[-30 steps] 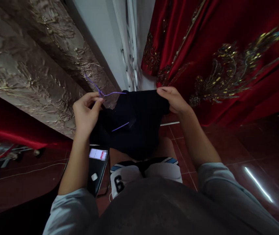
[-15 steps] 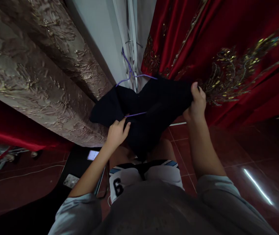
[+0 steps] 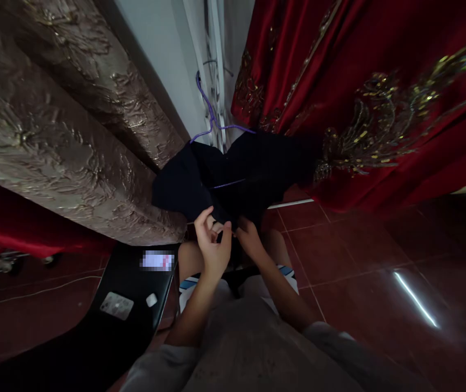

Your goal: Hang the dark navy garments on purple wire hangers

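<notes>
A dark navy garment [image 3: 179, 182] hangs on a purple wire hanger [image 3: 213, 121], whose hook is up on white metal bars. The hanger's lower bar shows through the garment's open neck. My left hand [image 3: 214, 242] is at the garment's front, fingers curled and thumb near them, gripping its edge. Right beside it, my right hand [image 3: 249, 238] is closed on the same part of the cloth, its fingertips partly hidden. Both hands nearly touch each other above my lap. The dark cloth hides details of the front.
A beige embossed curtain [image 3: 106, 125] hangs at left, a red sequined drape [image 3: 298, 65] at right. Low on the left is a black seat [image 3: 94, 332] bearing a lit phone [image 3: 157, 261], another phone [image 3: 117, 305] and a small white case [image 3: 151, 300]. Red tiles [image 3: 351, 250] cover the floor.
My right hand has left the garment's right shoulder and come down to the front middle. The left hand has moved down and right from the neck opening to meet it.
</notes>
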A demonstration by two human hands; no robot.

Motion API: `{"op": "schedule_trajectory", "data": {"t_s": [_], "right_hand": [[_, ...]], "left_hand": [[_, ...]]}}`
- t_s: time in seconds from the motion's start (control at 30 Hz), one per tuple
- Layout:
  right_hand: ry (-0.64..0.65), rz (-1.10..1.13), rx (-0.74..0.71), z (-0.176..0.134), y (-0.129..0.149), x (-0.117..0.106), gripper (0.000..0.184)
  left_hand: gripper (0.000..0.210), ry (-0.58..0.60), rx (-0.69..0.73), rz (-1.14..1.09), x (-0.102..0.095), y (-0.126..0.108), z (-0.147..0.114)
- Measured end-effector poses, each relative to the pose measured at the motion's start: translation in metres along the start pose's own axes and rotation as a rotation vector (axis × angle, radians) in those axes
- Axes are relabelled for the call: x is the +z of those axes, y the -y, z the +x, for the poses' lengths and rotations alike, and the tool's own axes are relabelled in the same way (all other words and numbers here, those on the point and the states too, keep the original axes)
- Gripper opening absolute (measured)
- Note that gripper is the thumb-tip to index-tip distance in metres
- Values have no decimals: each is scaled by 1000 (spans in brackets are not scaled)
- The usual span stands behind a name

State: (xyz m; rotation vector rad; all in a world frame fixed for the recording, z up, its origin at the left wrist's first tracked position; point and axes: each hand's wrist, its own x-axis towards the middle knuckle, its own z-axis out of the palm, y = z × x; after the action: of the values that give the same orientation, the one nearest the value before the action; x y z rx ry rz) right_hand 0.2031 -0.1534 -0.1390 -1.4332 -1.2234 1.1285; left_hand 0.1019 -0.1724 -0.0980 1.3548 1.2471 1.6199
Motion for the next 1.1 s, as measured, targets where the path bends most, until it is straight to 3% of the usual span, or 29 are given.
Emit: {"op": "schedule_trajectory", "data": {"t_s": [0.13,0.23,0.3,0.4,0.43,0.47,0.57,0.7,0.83,0.87,0.97,1.1], "right_hand": [[152,12,143,8,-7,-6,43],[28,67,45,5,2,-15,52],[-59,85,-36,1,5,-17,53],[97,97,-37,1,5,-15,48],[156,98,-20,4,6,-15,47],[198,106,-1,8,10,-15,46],[186,202,-6,27,42,-22,42],[11,318,-236,49,118,-34,40],[21,274,-334,48,154,-38,41],[32,266,-342,46,153,-38,42],[46,254,-379,41,147,-36,43],[-19,229,-452,39,136,-32,42]], "left_hand": [[56,-42,-58,29,-2,-1,3],[60,-72,-119,21,-10,17,4],[51,13,-152,-3,-13,36,3],[14,238,-172,52,-13,62,0],[6,277,-165,89,-11,69,-1],[12,284,-149,129,-9,75,-2],[19,226,-61,262,-2,89,-2],[24,229,-8,355,6,97,5],[7,235,62,314,3,64,30],[3,205,125,273,1,49,39],[25,88,389,159,-6,-3,70],[19,140,611,278,-1,-50,100]]}}
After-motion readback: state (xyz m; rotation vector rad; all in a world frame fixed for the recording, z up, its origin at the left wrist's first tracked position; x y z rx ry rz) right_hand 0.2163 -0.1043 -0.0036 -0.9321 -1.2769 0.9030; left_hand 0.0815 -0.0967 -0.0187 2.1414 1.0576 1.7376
